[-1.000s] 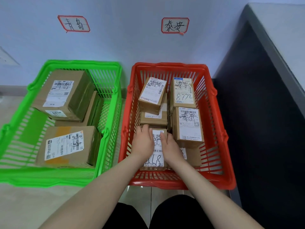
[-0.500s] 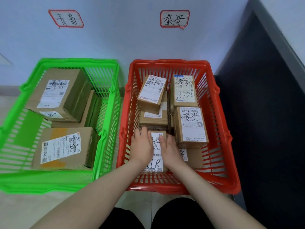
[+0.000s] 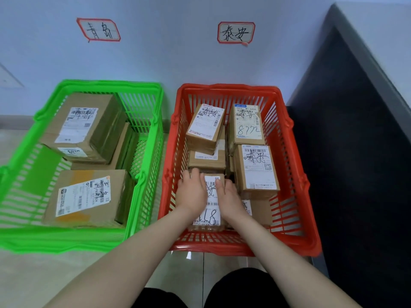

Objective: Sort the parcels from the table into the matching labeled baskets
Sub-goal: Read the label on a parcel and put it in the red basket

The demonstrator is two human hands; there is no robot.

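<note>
At lower centre, the left hand [image 3: 192,193] and right hand [image 3: 231,197] flank a small brown cardboard parcel [image 3: 211,216] in the red plastic basket [image 3: 287,123]. Their fingers [image 3: 195,174] clamp its sides.

Baskets [image 3: 159,130] [image 3: 226,87]: two are being counted.
Parcels [image 3: 84,125] [image 3: 117,156] [image 3: 86,196] [image 3: 205,125] [image 3: 206,160] [image 3: 246,121] [image 3: 255,170] [image 3: 211,196] [image 3: 260,212]: nine are being seen.
Wall labels [image 3: 99,30] [image 3: 236,32]: two.
Hands [image 3: 192,194] [image 3: 231,196]: two.
</note>
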